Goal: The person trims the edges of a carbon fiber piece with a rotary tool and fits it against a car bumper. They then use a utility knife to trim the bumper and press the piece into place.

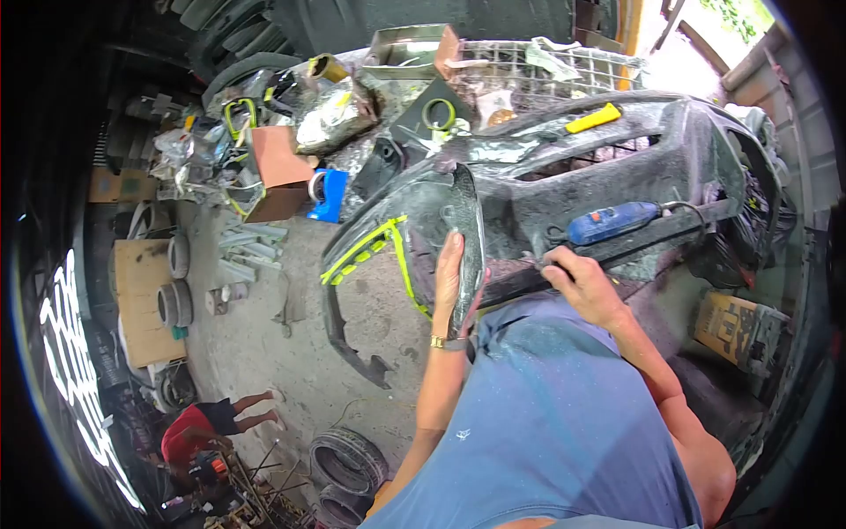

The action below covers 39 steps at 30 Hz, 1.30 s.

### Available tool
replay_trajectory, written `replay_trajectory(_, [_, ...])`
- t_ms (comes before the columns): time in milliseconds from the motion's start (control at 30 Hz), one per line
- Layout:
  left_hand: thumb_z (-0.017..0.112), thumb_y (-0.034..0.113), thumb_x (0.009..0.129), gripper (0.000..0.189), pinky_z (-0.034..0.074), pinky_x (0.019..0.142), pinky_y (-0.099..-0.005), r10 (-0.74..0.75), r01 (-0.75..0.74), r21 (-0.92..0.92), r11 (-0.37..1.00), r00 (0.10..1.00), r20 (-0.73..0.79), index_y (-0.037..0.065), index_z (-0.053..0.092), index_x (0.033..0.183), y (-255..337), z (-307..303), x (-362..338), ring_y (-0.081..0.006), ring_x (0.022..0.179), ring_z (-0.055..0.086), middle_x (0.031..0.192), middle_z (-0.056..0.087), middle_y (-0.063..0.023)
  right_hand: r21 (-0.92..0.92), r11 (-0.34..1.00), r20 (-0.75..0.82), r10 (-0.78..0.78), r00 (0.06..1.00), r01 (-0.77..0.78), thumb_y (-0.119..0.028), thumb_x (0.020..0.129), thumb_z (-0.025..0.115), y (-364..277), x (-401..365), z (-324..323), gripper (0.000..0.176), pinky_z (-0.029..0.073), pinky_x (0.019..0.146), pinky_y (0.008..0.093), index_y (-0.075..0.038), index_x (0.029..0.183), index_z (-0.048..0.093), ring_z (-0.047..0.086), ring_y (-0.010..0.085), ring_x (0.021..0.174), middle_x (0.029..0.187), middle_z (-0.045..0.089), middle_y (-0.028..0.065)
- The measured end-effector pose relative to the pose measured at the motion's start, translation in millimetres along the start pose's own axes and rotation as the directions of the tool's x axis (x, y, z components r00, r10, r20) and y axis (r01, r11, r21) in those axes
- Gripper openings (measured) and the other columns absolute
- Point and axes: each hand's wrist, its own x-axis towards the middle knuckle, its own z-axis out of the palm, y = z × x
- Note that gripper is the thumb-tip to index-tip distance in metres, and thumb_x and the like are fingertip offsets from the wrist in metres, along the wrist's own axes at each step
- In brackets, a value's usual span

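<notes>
My left hand (450, 275) grips a narrow, curved dark trim piece (471, 234), held upright in front of a car bumper (520, 207). The bumper is black, scuffed and dusty with whitish powder. Its left end carries strips of yellow-green masking tape (402, 256). By the bumper's lower edge, my right hand (582, 284) is closed with fingers pinched; whatever is between them is too small to make out. Just above that hand, a blue corded power tool (613, 223) lies on the bumper. A yellow-handled tool (593, 118) rests along its upper part.
Behind the bumper, a cluttered bench holds a roll of green tape (438, 114), a metal tray (407, 53) and a wire grid (515, 66). A blue tape dispenser (329, 196) sits left. Tires (348, 460) and a person in red (189, 434) are lower left; a cardboard box (727, 322) is right.
</notes>
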Motion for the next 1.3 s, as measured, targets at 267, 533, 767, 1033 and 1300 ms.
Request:
replay_trajectory(267, [0.052, 0.012, 0.101, 0.030, 0.042, 0.068, -0.0183, 0.214, -0.244, 0.532, 0.811, 0.970, 0.117, 0.002, 0.047, 0.129, 3.8, 8.2, -6.1, -0.0019, 0.079, 0.047, 0.098, 0.056, 0.0033, -0.309, 0.943, 0.076, -0.102, 0.992, 0.121, -0.022, 0.092, 0.062, -7.5, 0.5, 7.3, 0.019, 0.052, 0.070, 0.0418, -0.005, 0.100, 0.064, 0.065, 0.0358, 0.083, 0.092, 0.068, 0.0140])
replay_trajectory(533, [0.051, 0.010, 0.102, 0.029, 0.041, 0.068, -0.0181, 0.297, -0.302, 0.538, 0.787, 0.950, 0.099, -0.001, 0.046, 0.128, 6.3, 14.8, -8.0, -0.0018, 0.080, 0.046, 0.099, 0.056, 0.0026, -0.391, 0.900, 0.169, -0.138, 0.976, 0.195, -0.031, 0.094, 0.058, -10.8, 0.0, 14.7, 0.026, 0.052, 0.066, 0.0473, -0.006, 0.099, 0.061, 0.066, 0.0378, 0.079, 0.089, 0.068, 0.0169])
replay_trajectory(767, [0.053, 0.014, 0.102, 0.042, 0.043, 0.075, -0.0196, 0.385, -0.332, 0.540, 0.773, 0.923, 0.016, -0.004, 0.039, 0.137, 3.6, 14.3, -9.2, -0.0040, 0.088, 0.049, 0.107, 0.056, 0.0003, -0.351, 0.916, 0.242, -0.112, 0.964, 0.195, -0.032, 0.094, 0.059, -4.8, -3.0, 24.2, 0.026, 0.052, 0.065, 0.0469, -0.006, 0.098, 0.061, 0.066, 0.0376, 0.078, 0.086, 0.068, 0.0156])
replay_trajectory(1033, [0.052, 0.024, 0.103, 0.048, 0.041, 0.096, -0.0256, 0.503, -0.420, 0.549, 0.723, 0.864, -0.001, -0.001, 0.038, 0.141, 0.0, 1.3, -3.9, -0.0092, 0.109, 0.050, 0.126, 0.054, -0.0047, -0.341, 0.913, 0.112, -0.197, 0.974, 0.224, -0.028, 0.093, 0.062, -4.9, 7.3, 29.7, 0.023, 0.052, 0.063, 0.0441, -0.006, 0.101, 0.062, 0.065, 0.0378, 0.078, 0.087, 0.067, 0.0144])
replay_trajectory(1300, [0.055, 0.021, 0.101, 0.055, 0.040, 0.100, -0.0270, 0.509, -0.410, 0.411, 0.815, 0.844, -0.169, -0.004, 0.032, 0.145, 1.5, 6.1, 2.3, -0.0116, 0.115, 0.049, 0.132, 0.051, -0.0069, -0.231, 0.955, 0.162, -0.149, 0.976, 0.184, -0.028, 0.094, 0.060, -15.2, -0.9, 26.9, 0.024, 0.051, 0.065, 0.0457, -0.005, 0.097, 0.059, 0.064, 0.0389, 0.078, 0.087, 0.068, 0.0152])
